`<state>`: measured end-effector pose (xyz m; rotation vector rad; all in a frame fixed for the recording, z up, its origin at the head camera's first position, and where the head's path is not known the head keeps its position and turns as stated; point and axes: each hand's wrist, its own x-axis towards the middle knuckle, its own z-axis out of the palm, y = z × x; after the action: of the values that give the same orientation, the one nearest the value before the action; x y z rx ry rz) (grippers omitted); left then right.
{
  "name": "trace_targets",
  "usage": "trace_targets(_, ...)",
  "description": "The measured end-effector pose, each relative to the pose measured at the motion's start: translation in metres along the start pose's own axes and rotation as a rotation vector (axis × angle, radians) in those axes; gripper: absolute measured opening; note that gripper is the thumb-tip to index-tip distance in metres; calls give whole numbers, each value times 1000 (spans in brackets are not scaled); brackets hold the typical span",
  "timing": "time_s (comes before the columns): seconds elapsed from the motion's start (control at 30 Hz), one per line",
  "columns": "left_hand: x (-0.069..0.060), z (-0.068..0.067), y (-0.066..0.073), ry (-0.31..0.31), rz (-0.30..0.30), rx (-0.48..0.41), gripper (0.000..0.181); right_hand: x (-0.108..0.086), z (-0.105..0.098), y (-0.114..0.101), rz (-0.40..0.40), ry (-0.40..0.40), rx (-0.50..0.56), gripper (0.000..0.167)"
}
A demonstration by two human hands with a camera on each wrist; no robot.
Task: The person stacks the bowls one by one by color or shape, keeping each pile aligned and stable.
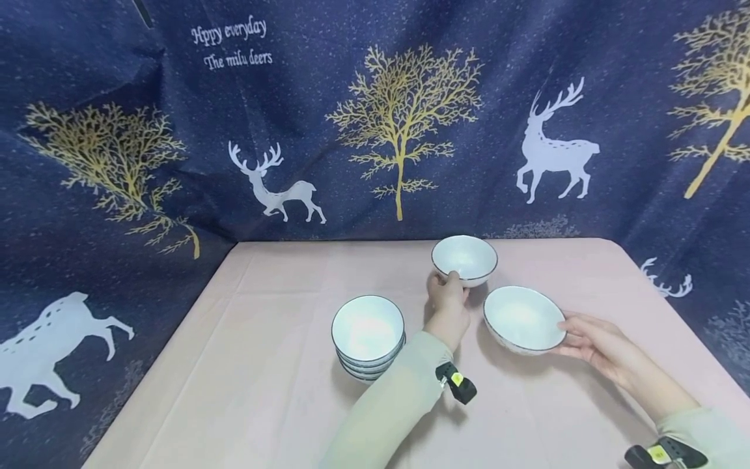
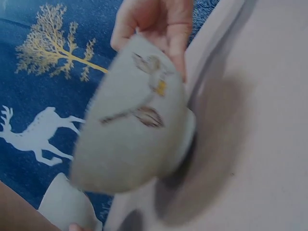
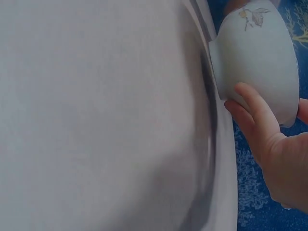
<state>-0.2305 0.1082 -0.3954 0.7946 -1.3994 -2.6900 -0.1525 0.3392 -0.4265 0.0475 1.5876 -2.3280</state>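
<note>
My left hand [image 1: 450, 306] grips the near rim of a white, dark-rimmed bowl [image 1: 464, 255] by the table's back edge, thumb over the rim. At the right, my right hand [image 1: 597, 342] pinches the right rim of a second such bowl [image 1: 521, 318], thumb on the rim and fingers beneath. This bowl looks slightly raised and tilted, with a shadow beside it. A floral sprig decorates its outside in the left wrist view, where the right hand [image 2: 156, 21] holds its edge. To the left, a stack of several matching bowls [image 1: 368, 332] stands on the table.
A pale pink cloth covers the table [image 1: 275, 365]. Behind it hangs a dark blue curtain [image 1: 351, 189] with white deer and golden trees. The left forearm [image 1: 392, 397] reaches across the table just right of the stack.
</note>
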Motion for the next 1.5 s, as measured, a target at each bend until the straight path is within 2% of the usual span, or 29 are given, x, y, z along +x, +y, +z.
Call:
trace_targets(0.1,-6,1,6,-14,0,-9,57,0,3,2,-9,-5,-32,31)
trace_targets(0.37,-25,1,21,-146,2,-28,58,5,18,7,-6,2,-99,23)
trace_targets(0.47,-30,0,26,-161,-4,-38,58,7,26,10,-6,19,-134,24)
trace_targets(0.5,-32,-1,28,-159,-4,-43,59,8,28,10,-6,22,-146,28)
trace_targets(0.63,-37,-4,35,-153,-21,-55,60,11,38,13,5,27,-194,60)
trace_targets(0.73,-41,-9,40,-166,-48,-69,62,12,44,15,28,21,-214,74)
trace_targets(0.97,-51,-23,49,-267,-66,-14,62,12,50,17,51,-19,-240,76)
trace_targets(1.2,-66,-34,52,-357,-81,66,58,9,52,23,41,-59,-209,71)
trace_targets(1.5,-81,-49,53,-419,-87,131,59,4,59,29,62,-72,-172,73)
